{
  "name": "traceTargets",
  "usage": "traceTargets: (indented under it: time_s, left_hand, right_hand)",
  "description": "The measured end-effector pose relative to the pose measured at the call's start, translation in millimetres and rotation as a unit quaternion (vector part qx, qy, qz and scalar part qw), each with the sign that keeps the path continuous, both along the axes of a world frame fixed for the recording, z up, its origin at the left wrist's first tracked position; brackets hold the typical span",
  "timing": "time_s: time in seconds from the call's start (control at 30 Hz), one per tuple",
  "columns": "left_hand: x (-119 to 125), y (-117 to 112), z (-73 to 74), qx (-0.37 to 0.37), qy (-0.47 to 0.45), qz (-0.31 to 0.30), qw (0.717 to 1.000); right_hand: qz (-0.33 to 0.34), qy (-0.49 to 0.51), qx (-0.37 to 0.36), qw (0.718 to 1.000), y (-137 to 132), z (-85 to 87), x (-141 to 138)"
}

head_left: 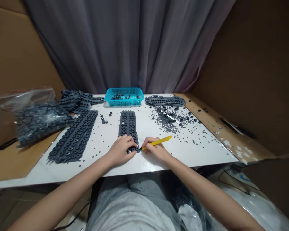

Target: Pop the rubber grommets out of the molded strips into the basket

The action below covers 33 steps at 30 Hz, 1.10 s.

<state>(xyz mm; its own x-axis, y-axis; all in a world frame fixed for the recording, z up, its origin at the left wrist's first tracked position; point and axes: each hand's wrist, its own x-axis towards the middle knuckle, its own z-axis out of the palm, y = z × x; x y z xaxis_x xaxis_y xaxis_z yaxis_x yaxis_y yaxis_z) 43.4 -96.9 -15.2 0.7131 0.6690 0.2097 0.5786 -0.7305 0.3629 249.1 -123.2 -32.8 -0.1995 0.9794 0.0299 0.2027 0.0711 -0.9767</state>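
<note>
A dark rubber sheet point(128, 123) with rows of ring-shaped pieces lies lengthwise on the white table point(149, 165). My left hand point(122, 149) is closed over its near end, with thumb and fingers pinching around the rings and covering part of them. In my right hand point(156, 150) is a slim yellow pen-shaped tool point(161, 140), gripped like a pen. Its dark tip touches or nearly touches the sheet's near right corner, beside my left fingertips. Whether that tip is a blade or a point is too small to tell.
More ringed sheets point(73, 138) are stacked at left, near a clear bag point(42, 120) of rings. Behind stands a blue basket point(124, 102) holding small dark pieces. Punched strips point(165, 100), a white stick point(170, 116) and scattered bits point(166, 125) lie right. Cardboard walls flank the table.
</note>
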Motion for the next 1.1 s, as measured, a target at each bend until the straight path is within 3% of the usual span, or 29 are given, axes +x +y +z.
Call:
traceTargets:
  time_s: [0.1,0.27,0.43,0.57,0.67,0.8,0.97,1.1]
  left_hand:
    - [4.5,0.6,7.0,0.029,0.023,-0.019,0.999]
    - [15.2,8.2,14.4,0.116,0.115,-0.124,0.979]
    - [16.4,7.9,3.5,0.249,0.174,-0.166,0.938]
    - [13.1,8.1,-8.0,0.267,0.152,-0.158,0.939]
    - [12.0,13.1,-10.9,0.185,0.095,-0.133,0.969]
    - [11.5,16.8,-5.9,-0.009,-0.015,-0.08,0.997]
    - [11.1,20.3,-1.2,-0.176,-0.128,0.012,0.976]
    - [7.7,28.8,0.4,-0.278,-0.232,0.068,0.93]
  right_hand:
    - [0.015,-0.013,0.037,0.999,0.4,-1.5,-0.8]
    - [0.029,-0.051,0.071,0.996,1.2,-2.9,0.2]
    - [0.03,-0.056,0.081,0.995,2.7,-5.6,1.1]
    - [0.027,-0.054,0.088,0.994,2.6,-6.5,0.6]
    - [0.026,-0.053,0.084,0.995,1.9,-5.2,0.6]
    - [0.027,-0.057,0.066,0.996,1.0,-3.2,1.3]
    - [0.029,-0.051,0.051,0.997,1.0,-4.0,1.7]
    - [0.03,-0.039,0.04,0.998,0.6,-3.6,1.1]
